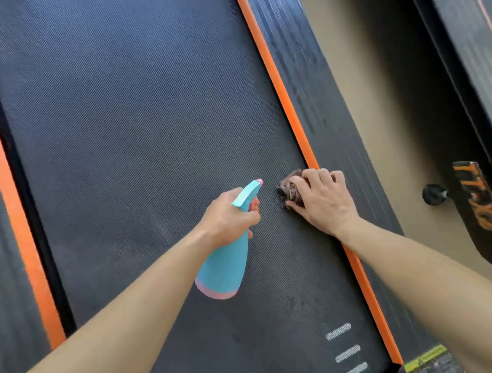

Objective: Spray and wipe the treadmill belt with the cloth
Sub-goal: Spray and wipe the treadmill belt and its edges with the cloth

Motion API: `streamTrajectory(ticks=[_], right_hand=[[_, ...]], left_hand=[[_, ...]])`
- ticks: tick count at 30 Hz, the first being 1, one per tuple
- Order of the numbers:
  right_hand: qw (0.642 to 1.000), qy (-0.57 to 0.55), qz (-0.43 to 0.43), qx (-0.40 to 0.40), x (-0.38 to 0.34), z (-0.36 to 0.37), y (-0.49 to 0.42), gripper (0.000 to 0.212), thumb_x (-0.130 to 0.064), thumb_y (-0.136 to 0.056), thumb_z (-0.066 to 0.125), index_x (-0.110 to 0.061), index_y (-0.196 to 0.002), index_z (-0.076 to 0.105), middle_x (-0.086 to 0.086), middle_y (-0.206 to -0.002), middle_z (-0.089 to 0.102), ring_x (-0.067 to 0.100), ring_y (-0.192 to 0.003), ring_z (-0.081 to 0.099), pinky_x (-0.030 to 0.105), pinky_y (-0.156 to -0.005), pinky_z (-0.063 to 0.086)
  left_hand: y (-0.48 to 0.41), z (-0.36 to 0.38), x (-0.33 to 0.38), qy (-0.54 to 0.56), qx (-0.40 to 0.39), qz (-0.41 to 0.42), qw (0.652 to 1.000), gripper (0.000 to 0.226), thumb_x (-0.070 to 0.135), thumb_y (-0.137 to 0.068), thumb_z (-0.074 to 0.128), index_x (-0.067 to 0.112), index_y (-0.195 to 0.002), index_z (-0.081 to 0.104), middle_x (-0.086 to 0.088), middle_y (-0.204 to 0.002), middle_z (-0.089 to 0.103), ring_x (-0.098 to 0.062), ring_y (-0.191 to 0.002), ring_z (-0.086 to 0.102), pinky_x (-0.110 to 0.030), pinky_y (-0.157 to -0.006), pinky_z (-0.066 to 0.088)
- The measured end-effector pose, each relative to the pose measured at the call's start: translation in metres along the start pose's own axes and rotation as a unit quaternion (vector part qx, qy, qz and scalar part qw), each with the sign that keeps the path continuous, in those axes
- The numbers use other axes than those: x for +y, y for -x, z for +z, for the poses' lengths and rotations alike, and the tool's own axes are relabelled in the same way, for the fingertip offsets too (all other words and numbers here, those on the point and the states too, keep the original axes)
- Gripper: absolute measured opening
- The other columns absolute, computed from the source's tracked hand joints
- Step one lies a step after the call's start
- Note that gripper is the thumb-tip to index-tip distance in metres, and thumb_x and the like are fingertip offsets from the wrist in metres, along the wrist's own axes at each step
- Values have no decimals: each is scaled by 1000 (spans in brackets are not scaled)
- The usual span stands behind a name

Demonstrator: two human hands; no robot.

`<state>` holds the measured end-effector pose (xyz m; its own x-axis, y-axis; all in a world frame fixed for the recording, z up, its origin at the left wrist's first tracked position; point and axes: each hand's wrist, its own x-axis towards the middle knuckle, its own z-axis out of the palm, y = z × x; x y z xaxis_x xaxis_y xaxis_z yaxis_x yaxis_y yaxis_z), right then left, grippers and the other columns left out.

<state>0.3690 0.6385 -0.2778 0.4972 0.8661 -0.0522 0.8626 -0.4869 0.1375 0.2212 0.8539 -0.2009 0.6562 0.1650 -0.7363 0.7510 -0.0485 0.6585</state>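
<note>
The dark textured treadmill belt (141, 129) fills most of the view, with an orange strip along each side. My left hand (229, 215) grips a turquoise spray bottle (225, 266) with a pink base, held above the belt's middle, nozzle aimed up and to the right. My right hand (321, 200) presses a crumpled brown-grey cloth (288, 190) flat onto the belt, right beside the right orange strip (280, 89). The cloth shows only at my fingertips; the rest is under my palm.
A black ribbed side rail (320, 104) runs right of the orange strip, then beige floor (400, 140). Another black machine with orange lettering (482, 198) stands at the far right. The left orange strip (18, 224) and side rail border the belt's other edge.
</note>
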Motion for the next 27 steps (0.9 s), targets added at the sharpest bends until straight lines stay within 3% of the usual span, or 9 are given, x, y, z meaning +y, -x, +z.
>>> streamTrajectory(ticks=[4, 8, 10, 14, 17, 19, 23, 27], right_hand=[[999, 9, -9, 33, 0, 7, 1, 51, -60, -95, 50, -16, -119, 60, 10, -113, 57, 32, -92, 50, 45, -76, 36], [999, -11, 1, 41, 3, 11, 3, 52, -60, -94, 46, -18, -119, 61, 9, -111, 57, 32, -92, 51, 45, -77, 36], [999, -19, -4, 42, 4, 10, 2, 50, -60, -94, 48, -19, -120, 60, 9, -111, 57, 32, -92, 51, 45, -77, 36], [998, -29, 52, 35, -7, 6, 12, 46, -57, -90, 61, -18, -114, 62, 10, -104, 56, 32, -88, 50, 44, -74, 35], [993, -52, 100, 20, -33, 1, 37, 45, -56, -88, 64, -16, -108, 62, 11, -102, 56, 33, -88, 51, 44, -73, 37], [989, -75, 128, 9, -46, 1, 51, 46, -56, -88, 65, -15, -109, 62, 13, -103, 56, 34, -90, 52, 45, -75, 40], [982, -101, 159, -18, -52, -1, 55, 50, -57, -88, 64, -16, -116, 60, 13, -107, 54, 35, -95, 51, 48, -79, 42], [986, -90, 139, -25, -53, 4, 56, 55, -54, -85, 70, -18, -126, 59, 15, -115, 54, 35, -97, 49, 48, -80, 41]], left_hand=[[4, -3, -4, 18, -5, -22, 1000, 42, 32, -62, 63, 19, -102, 70, -2, -103, 74, -30, -82, 78, -52, -82, 64], [2, 8, -2, 2, 19, -33, 999, 27, 21, -75, 66, 12, -100, 67, -9, -111, 73, -21, -66, 74, -45, -81, 65], [4, 18, 1, 5, 40, -31, 999, 19, 13, -82, 68, 8, -101, 67, -13, -113, 73, -19, -68, 71, -43, -78, 66], [11, 35, 5, 29, 65, -31, 997, 34, 22, -71, 66, 8, -102, 68, -9, -104, 71, -23, -73, 71, -50, -82, 65], [22, 42, 2, 33, 97, -27, 994, 22, 16, -78, 68, 9, -99, 67, -14, -110, 72, -23, -70, 71, -46, -80, 66], [30, 48, 1, 41, 113, -24, 992, 28, 23, -69, 65, 11, -95, 67, -16, -113, 72, -25, -70, 73, -51, -81, 65], [41, 62, 4, 45, 128, -37, 990, 50, 25, -64, 64, 10, -112, 69, -17, -113, 73, -27, -73, 75, -52, -81, 65], [33, 70, 10, 62, 128, -38, 989, 34, 17, -74, 69, 4, -106, 68, -17, -106, 72, -25, -74, 72, -50, -78, 66]])
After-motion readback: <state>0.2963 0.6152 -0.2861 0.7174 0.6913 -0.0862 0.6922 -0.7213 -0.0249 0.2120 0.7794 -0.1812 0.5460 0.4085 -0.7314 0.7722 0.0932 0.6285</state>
